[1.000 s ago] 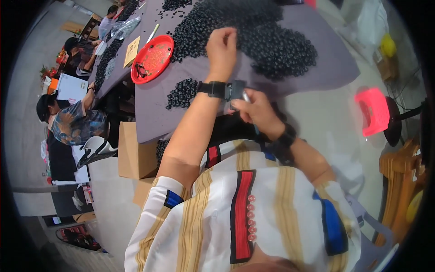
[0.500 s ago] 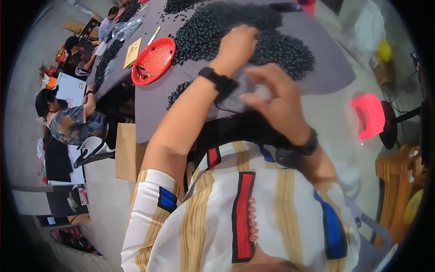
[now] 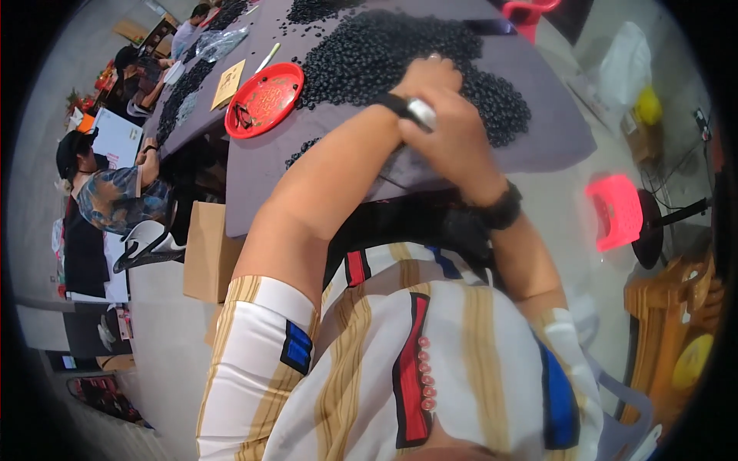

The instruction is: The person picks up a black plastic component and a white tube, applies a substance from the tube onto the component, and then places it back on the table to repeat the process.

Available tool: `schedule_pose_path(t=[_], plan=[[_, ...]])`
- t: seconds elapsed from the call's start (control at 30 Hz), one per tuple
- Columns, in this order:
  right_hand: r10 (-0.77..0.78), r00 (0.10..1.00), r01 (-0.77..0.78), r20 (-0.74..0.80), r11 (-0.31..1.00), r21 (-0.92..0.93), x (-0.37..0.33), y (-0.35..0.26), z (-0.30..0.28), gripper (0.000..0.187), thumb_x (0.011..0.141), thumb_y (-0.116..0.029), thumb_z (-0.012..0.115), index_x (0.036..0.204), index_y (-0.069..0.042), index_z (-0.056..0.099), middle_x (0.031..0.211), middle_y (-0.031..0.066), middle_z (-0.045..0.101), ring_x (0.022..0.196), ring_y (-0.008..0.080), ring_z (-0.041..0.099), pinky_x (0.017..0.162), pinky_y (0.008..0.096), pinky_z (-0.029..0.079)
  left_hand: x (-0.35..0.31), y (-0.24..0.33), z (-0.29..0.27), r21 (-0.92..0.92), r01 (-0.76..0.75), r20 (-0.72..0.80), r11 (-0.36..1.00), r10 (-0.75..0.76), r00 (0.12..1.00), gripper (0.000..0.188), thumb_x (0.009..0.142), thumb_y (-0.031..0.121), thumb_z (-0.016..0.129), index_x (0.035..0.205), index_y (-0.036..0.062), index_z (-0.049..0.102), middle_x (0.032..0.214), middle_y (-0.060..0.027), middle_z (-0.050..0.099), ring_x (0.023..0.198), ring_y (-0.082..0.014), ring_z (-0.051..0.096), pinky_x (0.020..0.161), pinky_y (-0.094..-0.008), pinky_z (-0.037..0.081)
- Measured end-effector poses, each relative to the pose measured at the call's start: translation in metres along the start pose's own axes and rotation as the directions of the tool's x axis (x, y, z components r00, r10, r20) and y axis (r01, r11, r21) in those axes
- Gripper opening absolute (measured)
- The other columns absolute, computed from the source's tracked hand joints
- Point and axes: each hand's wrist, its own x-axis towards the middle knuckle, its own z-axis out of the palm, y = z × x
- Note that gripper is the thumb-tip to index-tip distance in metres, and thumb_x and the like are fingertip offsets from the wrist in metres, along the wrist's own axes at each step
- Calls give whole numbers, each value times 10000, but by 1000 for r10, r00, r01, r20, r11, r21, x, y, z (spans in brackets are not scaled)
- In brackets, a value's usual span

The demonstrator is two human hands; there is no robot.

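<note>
My left hand (image 3: pixel 432 75) is held palm down over a large heap of small round black pieces (image 3: pixel 361 58), its fingers curled under and its palm hidden. Round my left wrist runs a black wristband (image 3: pixel 393 105) with a pale, shiny part on it. My right hand (image 3: pixel 459 140) reaches across and grips the band at this shiny part, thumb on the near side. A second black band (image 3: pixel 501 207) circles my right wrist. Just left of the heap lies a red plate (image 3: pixel 265 104) with a few small dark things on it.
The heap spreads over a grey-covered table (image 3: pixel 538 157). Beyond the plate are a tan card (image 3: pixel 227 84), a pale marker-like stick (image 3: pixel 267 58) and a clear plastic bag (image 3: pixel 221 44). Several people sit along the left side. A pink stool (image 3: pixel 615 211) stands at right; a cardboard box (image 3: pixel 211 253) at left.
My right hand has moved left and away from me, from open in the air to closed on the band at my left wrist. My left hand has shifted slightly right.
</note>
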Motion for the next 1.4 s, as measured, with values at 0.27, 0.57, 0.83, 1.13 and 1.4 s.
schedule_pose_path(t=[0.27,0.57,0.83,1.13,1.4], plan=[[63,996,-74,-57,977,-200,11,18,11,296,718,-134,593,993,-34,634,883,202,633,820,372,608,734,396,496,3,-7,5,48,107,94,993,-112,989,282,870,235,535,1057,89,688,1179,-121,603,1130,-283,556,881,-390,501],[197,980,-196,-16,960,-198,21,21,-10,190,720,-109,587,885,-18,613,821,217,612,752,378,593,701,398,479,15,-18,42,-645,303,-121,702,-485,866,246,845,164,511,873,1,693,925,-141,670,883,-266,649,782,-382,506],[98,995,-94,20,981,-170,13,31,-2,322,724,-68,534,1024,-51,651,979,188,640,901,362,612,800,380,487,22,-11,57,-952,174,292,-252,-574,765,189,816,120,545,809,-30,659,792,-130,654,736,-243,623,711,-370,491],[128,985,-106,115,977,-183,7,33,-2,296,728,-87,541,999,-57,657,999,169,646,920,353,612,812,389,487,5,-8,70,-886,171,419,-431,-588,692,181,801,126,574,831,-32,657,806,-131,655,735,-239,620,710,-365,490],[45,996,-20,72,947,-321,1,24,25,142,715,-124,615,832,-44,615,763,207,615,751,391,608,652,462,489,-8,-10,84,-917,209,-31,339,-584,811,247,826,126,594,1030,-6,639,892,-123,668,785,-212,622,740,-343,489]])
